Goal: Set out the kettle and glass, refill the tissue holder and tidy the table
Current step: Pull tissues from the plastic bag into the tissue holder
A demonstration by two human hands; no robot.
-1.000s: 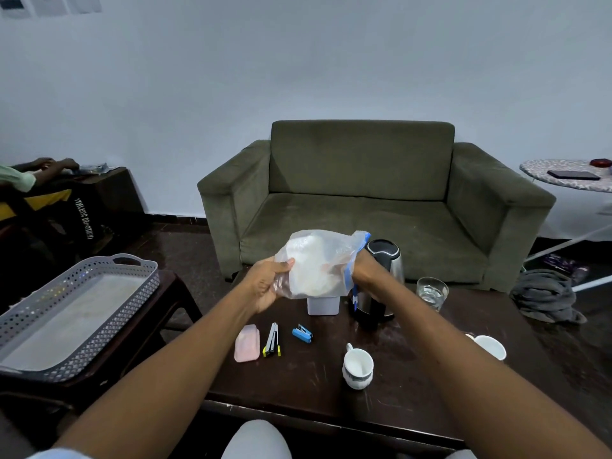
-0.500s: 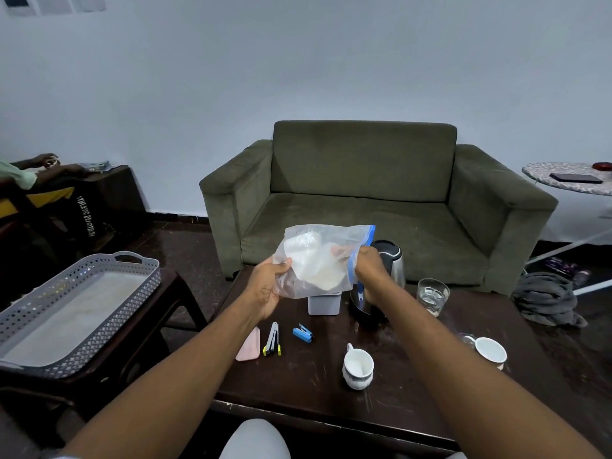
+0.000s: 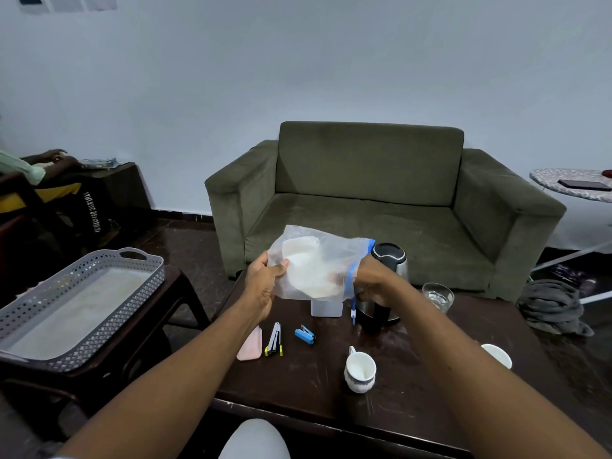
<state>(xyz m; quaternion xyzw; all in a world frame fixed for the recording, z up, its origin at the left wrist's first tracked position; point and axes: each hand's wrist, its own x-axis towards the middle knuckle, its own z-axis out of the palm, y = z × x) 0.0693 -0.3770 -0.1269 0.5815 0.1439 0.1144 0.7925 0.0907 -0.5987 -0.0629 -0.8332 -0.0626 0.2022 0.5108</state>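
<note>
A clear zip bag of white tissues (image 3: pixel 311 263) with a blue seal is held above the dark table (image 3: pixel 414 385). My left hand (image 3: pixel 265 286) pinches the bag's left edge. My right hand (image 3: pixel 371 279) is at the blue-sealed mouth, with its fingers reaching inside the bag. Under the bag stands the white tissue holder (image 3: pixel 326 308), mostly hidden. The steel kettle with a black lid (image 3: pixel 387 260) stands behind my right hand. A glass with water (image 3: pixel 437 295) is to its right.
On the table lie a pink case (image 3: pixel 250 344), a nail clipper (image 3: pixel 274 339), a blue stapler (image 3: pixel 304 334) and two white cups (image 3: pixel 360 369) (image 3: pixel 496 356). A grey perforated tray (image 3: pixel 76 309) sits on a stool at the left. A green sofa (image 3: pixel 371 193) stands behind. Grey cloth (image 3: pixel 553 306) lies right.
The bag has tilted, its left end now higher. My right hand has gone into the blue-sealed mouth, and the zip tab hangs down.
</note>
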